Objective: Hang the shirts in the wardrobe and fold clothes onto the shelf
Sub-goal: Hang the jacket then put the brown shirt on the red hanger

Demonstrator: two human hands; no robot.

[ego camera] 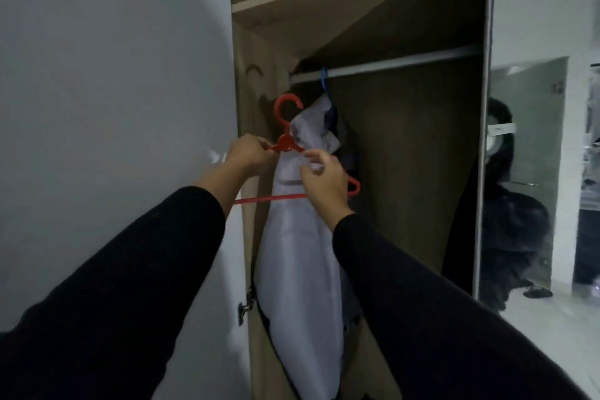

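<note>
Wooden wardrobe [483, 140] fills the middle of the frame, its rail [389, 66] across the upper centre. Your white shirt [298, 269] hangs at centre on a red hanger [287, 143]. Your left hand [248, 153] pinches the hanger; your right hand [323, 177] pinches the shirt.

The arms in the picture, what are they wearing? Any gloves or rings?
Both arms wear long black sleeves that end at the wrists. The left hand and the right hand are bare: no gloves. No rings, watch or bracelets show. The sleeves look plain, with no stripes, logos or buttons in view.
</note>
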